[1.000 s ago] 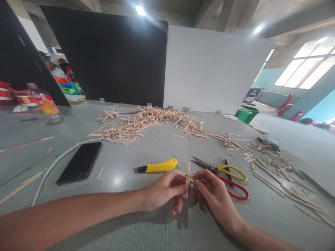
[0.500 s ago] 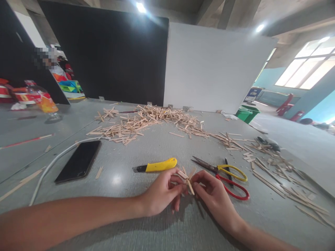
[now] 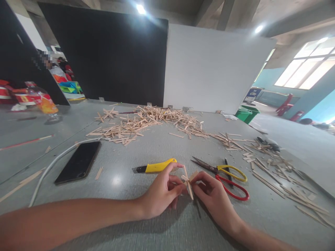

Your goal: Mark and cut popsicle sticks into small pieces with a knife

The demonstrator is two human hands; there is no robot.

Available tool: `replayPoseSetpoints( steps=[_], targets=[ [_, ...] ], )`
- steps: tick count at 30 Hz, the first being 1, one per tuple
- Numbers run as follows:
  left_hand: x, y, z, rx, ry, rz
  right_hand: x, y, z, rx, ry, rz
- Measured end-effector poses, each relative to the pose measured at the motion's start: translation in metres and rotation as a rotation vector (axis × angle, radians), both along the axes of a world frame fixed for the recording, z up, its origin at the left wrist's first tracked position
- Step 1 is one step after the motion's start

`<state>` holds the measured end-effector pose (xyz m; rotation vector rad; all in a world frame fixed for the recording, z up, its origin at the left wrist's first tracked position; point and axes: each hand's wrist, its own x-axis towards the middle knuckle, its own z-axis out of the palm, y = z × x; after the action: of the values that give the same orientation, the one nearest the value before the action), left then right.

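Observation:
A small cross-shaped piece of flat wooden sticks [image 3: 189, 187] is held a little above the table, between my two hands. Its light sticks meet in the middle and point several ways. My left hand [image 3: 161, 193] grips its left side between thumb and bent fingers, while the index finger reaches out to the upper stick. On the right side, the thumb and fingers of my right hand [image 3: 213, 198] pinch the piece. Just beyond my left hand lies a yellow utility knife [image 3: 159, 166]. Scissors [image 3: 218, 169] with one yellow and one red handle lie beside my right hand.
Loose wooden sticks [image 3: 154, 118] are heaped along the back, with more cut strips [image 3: 293, 184] at the right. A phone [image 3: 78, 162] and white cable [image 3: 43, 176] lie left. A bottle [image 3: 47, 104] stands farther left. Black [image 3: 112, 55] and white panels [image 3: 206, 66] border the table.
My left index finger has lifted and straightened against the upper stick. The wooden piece has turned slightly between my hands, its lower end now lower.

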<state>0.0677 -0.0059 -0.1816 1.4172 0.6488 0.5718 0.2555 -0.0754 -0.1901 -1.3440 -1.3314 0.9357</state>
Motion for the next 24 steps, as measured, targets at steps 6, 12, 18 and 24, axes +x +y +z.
replayPoseSetpoints(
  steps=[6, 12, 18, 24],
  targets=[
    [0.0006, -0.0013, 0.0005, -0.004, 0.029, 0.020, 0.0004, -0.0007, -0.0015, 0.008, -0.012, -0.008],
    [0.0018, -0.0017, -0.0007, 0.013, 0.017, 0.022, -0.0001, -0.0003, -0.0009, 0.010, 0.018, 0.010],
    [0.0008, -0.0008, 0.0030, -0.040, -0.035, -0.036, 0.0001, 0.0001, -0.0003, 0.012, 0.012, -0.003],
    [0.0011, -0.0005, -0.0010, 0.070, -0.048, -0.054, -0.0010, 0.0000, 0.0003, 0.039, 0.024, -0.041]
  ],
)
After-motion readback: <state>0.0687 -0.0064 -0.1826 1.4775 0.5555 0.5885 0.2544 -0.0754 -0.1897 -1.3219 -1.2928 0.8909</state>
